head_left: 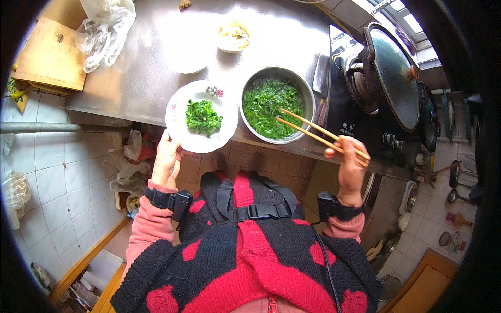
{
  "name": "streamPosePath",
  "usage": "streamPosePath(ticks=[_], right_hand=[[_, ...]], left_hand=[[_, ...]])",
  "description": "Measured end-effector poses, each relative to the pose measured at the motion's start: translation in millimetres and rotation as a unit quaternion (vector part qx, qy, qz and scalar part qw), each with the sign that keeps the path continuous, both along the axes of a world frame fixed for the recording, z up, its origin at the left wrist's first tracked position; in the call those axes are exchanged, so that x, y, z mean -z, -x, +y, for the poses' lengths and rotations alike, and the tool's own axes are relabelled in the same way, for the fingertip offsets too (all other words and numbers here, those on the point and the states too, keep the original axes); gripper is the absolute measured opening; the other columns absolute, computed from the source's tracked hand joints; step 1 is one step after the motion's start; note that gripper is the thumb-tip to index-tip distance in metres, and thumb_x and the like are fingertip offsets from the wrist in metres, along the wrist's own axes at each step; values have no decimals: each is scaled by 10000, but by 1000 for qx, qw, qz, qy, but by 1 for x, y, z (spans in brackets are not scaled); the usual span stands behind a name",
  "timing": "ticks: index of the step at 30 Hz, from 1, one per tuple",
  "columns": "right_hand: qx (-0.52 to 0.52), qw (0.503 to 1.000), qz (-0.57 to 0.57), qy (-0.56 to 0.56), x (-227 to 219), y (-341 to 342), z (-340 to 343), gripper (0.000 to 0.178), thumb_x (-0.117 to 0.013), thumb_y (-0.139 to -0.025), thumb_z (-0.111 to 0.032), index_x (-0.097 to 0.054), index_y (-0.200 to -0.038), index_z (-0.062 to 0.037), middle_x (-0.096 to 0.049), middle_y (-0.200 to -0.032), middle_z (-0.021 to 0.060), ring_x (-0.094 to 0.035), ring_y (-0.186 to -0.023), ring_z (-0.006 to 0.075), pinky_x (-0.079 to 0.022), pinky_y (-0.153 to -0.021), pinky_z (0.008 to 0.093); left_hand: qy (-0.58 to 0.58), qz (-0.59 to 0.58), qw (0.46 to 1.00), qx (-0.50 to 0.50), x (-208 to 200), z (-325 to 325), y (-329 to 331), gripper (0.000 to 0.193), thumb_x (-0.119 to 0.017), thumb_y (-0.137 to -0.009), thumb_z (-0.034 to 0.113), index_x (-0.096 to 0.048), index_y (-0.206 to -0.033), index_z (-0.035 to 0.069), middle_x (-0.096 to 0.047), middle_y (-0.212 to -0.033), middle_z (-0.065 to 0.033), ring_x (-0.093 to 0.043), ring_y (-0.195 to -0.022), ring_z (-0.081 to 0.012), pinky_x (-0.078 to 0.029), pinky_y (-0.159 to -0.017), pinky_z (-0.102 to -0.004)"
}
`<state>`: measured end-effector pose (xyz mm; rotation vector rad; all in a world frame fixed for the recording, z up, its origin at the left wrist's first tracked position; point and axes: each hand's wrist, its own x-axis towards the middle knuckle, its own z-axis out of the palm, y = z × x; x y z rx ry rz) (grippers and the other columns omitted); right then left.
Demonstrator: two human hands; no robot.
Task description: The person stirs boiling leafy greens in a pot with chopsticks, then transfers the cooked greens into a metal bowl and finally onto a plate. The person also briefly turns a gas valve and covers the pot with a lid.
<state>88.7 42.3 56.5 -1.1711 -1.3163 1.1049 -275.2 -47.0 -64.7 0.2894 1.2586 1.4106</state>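
My left hand point(168, 163) grips the near left rim of a white plate point(180, 112) with a pink flower print. A small heap of chopped leafy greens point(203, 117) lies in the middle of that plate. Close by on the right stands a round metal pot point(312, 107) holding many more wet greens point(271, 104) in liquid. Between the fingers of my right hand point(350, 167) is a pair of wooden chopsticks point(318, 131). Their tips reach over the right part of the pot, at the greens. Whether they pinch any leaves I cannot tell.
A bowl point(233, 37) of pale food with a spoon stands farther back on the steel counter point(156, 47). A cleaver point(321, 74) lies right of the pot, beside the black gas stove point(360, 122) and a large lidded wok point(394, 73). Plastic bags point(108, 31) and a wooden box point(52, 52) are at the far left.
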Motion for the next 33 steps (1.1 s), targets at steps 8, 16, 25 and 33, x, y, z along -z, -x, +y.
streamPosePath(ticks=[8, 16, 25, 33], right_hand=[[57, 991, 110, 42, 37, -7, 13, 255, -500, -897, -202, -557, -994, 27, -605, -849, 126, -633, -702, 232, -551, -625, 345], [107, 972, 206, 25, 18, -34, 8, 297, -489, -900, -266, -571, -952, 15, -619, -824, 123, -632, -703, 242, -543, -640, 346], [67, 994, 83, -3, -3, -10, -5, 261, -459, -915, -208, -550, -975, 29, -581, -781, 114, -602, -628, 191, -528, -549, 296], [-196, 974, 87, 72, -3, 74, -6, 194, -439, -912, -103, -549, -987, 39, -574, -820, 123, -614, -660, 215, -527, -591, 317]], left_hand=[[8, 5, 1000, -3, 3, 2, 0, 359, -518, -793, 63, -432, -1140, 30, -568, -1007, -93, -612, -802, -189, -550, -595, -314], [21, 17, 1000, 0, 6, 4, 0, 363, -525, -794, 71, -430, -1141, 29, -566, -1012, -93, -608, -820, -197, -550, -623, -336], [24, 8, 1000, -15, 1, 5, 1, 293, -546, -794, 64, -472, -1076, 38, -580, -946, -78, -605, -783, -167, -543, -581, -317], [-12, 7, 1000, 5, -25, -4, 7, 314, -542, -788, 36, -476, -1095, 38, -577, -1004, -66, -596, -834, -137, -529, -644, -283]])
